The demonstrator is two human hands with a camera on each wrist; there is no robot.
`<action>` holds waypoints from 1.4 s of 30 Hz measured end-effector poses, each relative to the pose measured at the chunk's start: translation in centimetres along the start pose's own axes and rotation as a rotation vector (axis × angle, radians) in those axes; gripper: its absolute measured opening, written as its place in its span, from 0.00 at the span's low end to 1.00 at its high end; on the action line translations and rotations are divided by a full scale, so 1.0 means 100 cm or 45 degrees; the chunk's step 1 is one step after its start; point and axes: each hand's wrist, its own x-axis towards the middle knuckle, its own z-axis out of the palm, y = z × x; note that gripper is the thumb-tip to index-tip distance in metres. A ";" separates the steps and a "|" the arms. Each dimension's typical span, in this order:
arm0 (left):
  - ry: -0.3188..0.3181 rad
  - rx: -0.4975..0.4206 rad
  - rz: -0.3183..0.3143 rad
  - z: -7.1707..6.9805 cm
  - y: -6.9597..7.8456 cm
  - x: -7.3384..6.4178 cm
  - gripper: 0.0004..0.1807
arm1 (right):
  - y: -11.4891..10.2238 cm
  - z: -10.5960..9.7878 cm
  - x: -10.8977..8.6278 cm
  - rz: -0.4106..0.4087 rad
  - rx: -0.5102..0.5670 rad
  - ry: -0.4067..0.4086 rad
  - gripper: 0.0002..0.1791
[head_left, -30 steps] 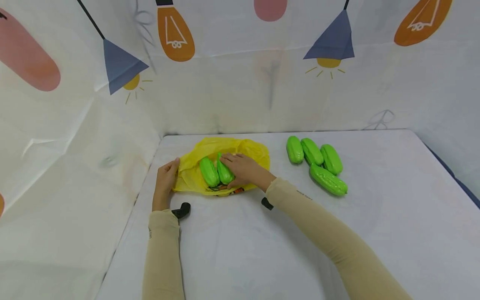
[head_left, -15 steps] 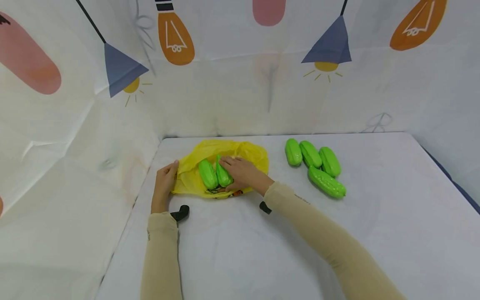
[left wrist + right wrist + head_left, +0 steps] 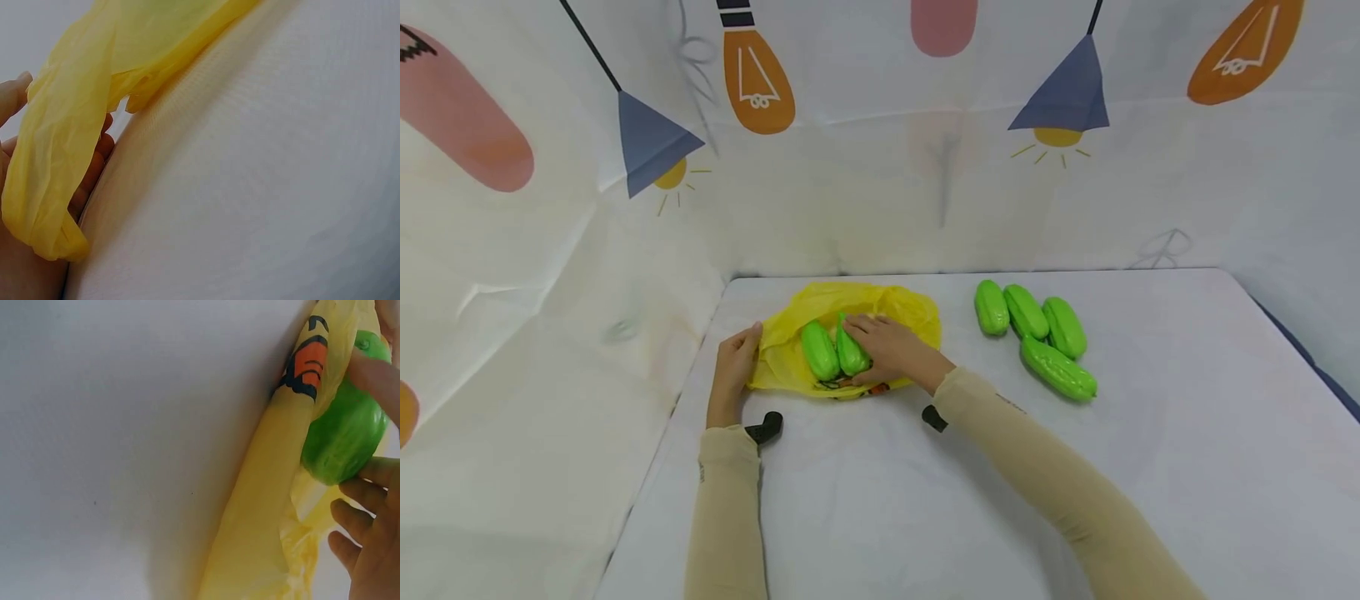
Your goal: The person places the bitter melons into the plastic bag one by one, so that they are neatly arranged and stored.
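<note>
A yellow plastic bag (image 3: 917,310) lies on the white table with its mouth spread open. My left hand (image 3: 735,367) grips the bag's left edge; in the left wrist view, the yellow film (image 3: 69,119) runs between thumb and fingers. Inside the bag, my right hand (image 3: 898,352) holds a green toy cucumber (image 3: 344,434), with the thumb across it and the fingertips at its end. Another green cucumber (image 3: 820,352) lies just left of it in the bag. My right hand partly covers the held one.
Several more green cucumbers (image 3: 1056,367) lie grouped on the table (image 3: 865,500), right of the bag. A patterned cloth (image 3: 880,200) hangs behind the table and along its left side. A black wrist camera (image 3: 766,427) sits at the left cuff.
The view shifts slightly. Both hands keep their places at the bag, and the cucumbers stay where they were.
</note>
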 end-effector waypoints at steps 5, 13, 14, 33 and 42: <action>-0.006 0.009 -0.009 0.000 -0.001 0.001 0.31 | -0.001 -0.001 0.000 0.021 0.015 -0.019 0.54; -0.042 -0.061 -0.041 -0.005 0.000 0.003 0.23 | -0.005 0.000 -0.002 0.000 -0.031 -0.028 0.57; -0.044 -0.068 -0.045 -0.005 0.000 0.003 0.23 | -0.006 -0.001 -0.002 -0.008 -0.026 -0.027 0.57; -0.013 -0.050 -0.019 -0.001 0.003 0.001 0.32 | 0.095 -0.037 -0.093 0.048 0.040 0.186 0.56; -0.024 -0.060 -0.033 -0.001 0.004 0.001 0.31 | 0.157 -0.016 -0.177 0.203 0.177 0.138 0.54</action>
